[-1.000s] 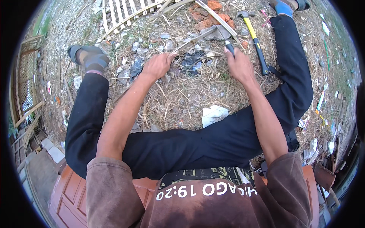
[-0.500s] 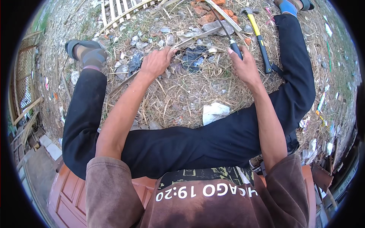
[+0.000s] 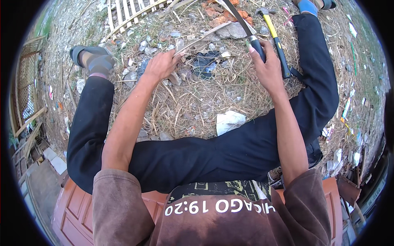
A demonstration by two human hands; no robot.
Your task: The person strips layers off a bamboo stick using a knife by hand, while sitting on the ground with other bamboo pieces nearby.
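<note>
Head view: a person in a brown T-shirt (image 3: 213, 229) and black trousers (image 3: 197, 162) reaches with both bare hands over straw-strewn ground (image 3: 197, 104), where a hammer (image 3: 272, 29) with a yellow-and-black handle lies. Just left of the hammer, the right hand (image 3: 269, 69) has its grip closed around the black handle of a knife (image 3: 257, 47), whose long dark blade points away from the person and passes left of the hammer's head. Farther left of the hammer, the left hand (image 3: 161, 65) has its grip nearly closed, thumb and fingers pinching the near end of a thin wooden strip (image 3: 202, 39). The strip slants toward the hammer's head, its far end stopping short of it above a grey stone (image 3: 236, 32). Whether the blade touches anything beneath it cannot be told. Orange broken bricks (image 3: 214, 14) lie left of the hammer's head; a slatted wooden frame (image 3: 124, 27) sits well apart, farther left. Black plastic (image 3: 200, 64) rests left of the hammer's handle, and a crumpled white scrap (image 3: 229, 122) lies nearer the person than the handle's end.
</note>
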